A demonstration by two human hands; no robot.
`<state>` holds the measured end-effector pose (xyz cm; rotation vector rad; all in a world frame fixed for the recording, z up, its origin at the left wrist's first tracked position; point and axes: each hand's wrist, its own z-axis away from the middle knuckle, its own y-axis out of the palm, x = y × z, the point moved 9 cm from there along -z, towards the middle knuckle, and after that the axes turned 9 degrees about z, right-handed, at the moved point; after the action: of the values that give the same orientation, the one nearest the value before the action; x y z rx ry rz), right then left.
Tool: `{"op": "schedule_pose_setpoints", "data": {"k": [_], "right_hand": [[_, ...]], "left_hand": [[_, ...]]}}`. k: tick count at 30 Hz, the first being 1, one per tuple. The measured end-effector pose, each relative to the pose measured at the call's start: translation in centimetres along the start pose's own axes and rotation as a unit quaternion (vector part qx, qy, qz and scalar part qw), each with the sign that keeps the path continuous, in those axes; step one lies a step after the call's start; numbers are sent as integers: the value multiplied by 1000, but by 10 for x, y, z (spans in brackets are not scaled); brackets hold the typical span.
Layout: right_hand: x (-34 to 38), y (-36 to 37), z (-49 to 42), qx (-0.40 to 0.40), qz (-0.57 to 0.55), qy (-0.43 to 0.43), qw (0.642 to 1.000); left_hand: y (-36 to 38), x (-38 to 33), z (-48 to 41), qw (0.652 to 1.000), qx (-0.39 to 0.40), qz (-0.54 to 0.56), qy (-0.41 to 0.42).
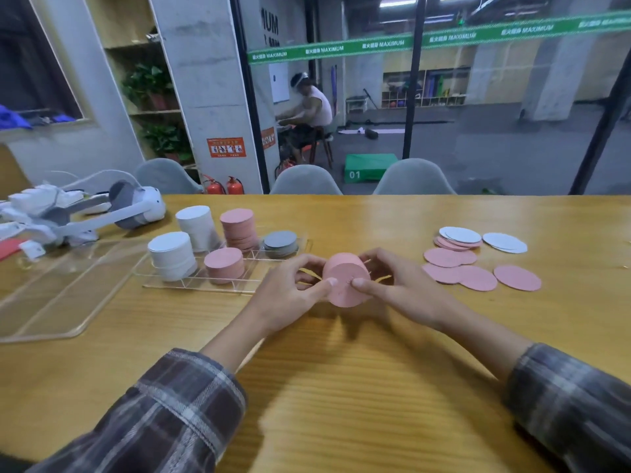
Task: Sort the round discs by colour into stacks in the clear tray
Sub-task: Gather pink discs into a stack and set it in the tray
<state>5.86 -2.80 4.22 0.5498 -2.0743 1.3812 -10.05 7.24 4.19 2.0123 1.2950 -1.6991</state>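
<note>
Left hand (pixel 293 288): fingers curled round the left side of a stack of pink round paper discs (pixel 346 279), thumb pressed on its near face. That's a firm grasp!
Right hand (pixel 397 285): mirrors it, thumb on the face, fingers wrapped behind, gripping too.
Pink stack in hand: tipped on edge between both hands, just off the right end of the tray. I cannot tell whether it touches the table. It looks like it is being squared up so it goes in as one tidy column.
Tray: a clear divided acrylic tray (pixel 225 287) sits just left of the hands. Two white disc stacks (pixel 172 256), two pink disc stacks (pixel 239 230) and a low grey disc stack (pixel 280 244) each have a separate compartment, so the colours are kept apart.
Loose discs: flat pink discs (pixel 478 276) and white discs (pixel 505 242) lie scattered near the right hand, not yet sorted.
Surface: a yellow wooden table (pixel 341 387), with a clear flat plastic panel (pixel 51 302) at the left and a white headset (pixel 136 206) behind it.
Room: grey shell chairs (pixel 305 180) face us, red fire extinguishers (pixel 225 186) stand by a pillar, and a seated person (pixel 312 109) is beyond the glass wall.
</note>
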Motion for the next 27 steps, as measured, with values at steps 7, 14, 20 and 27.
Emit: {"op": "schedule_pose_setpoints", "data": {"k": [7,14,20,27], "right_hand": [[55,53,-62,24,-22,-25,999],[90,104,-113,64,-58,-17,996],[100,138,-157,98,-99,31,990],[85,161,-174,121,-130,83,981]], "left_hand": [[-93,16,6,996,-83,-30,-29],[-164,26,7,983,-107,-105,-105],[-201,36,5,973,-163,-97,-133],[-202,47,5,965,-153,-143,-157]]}}
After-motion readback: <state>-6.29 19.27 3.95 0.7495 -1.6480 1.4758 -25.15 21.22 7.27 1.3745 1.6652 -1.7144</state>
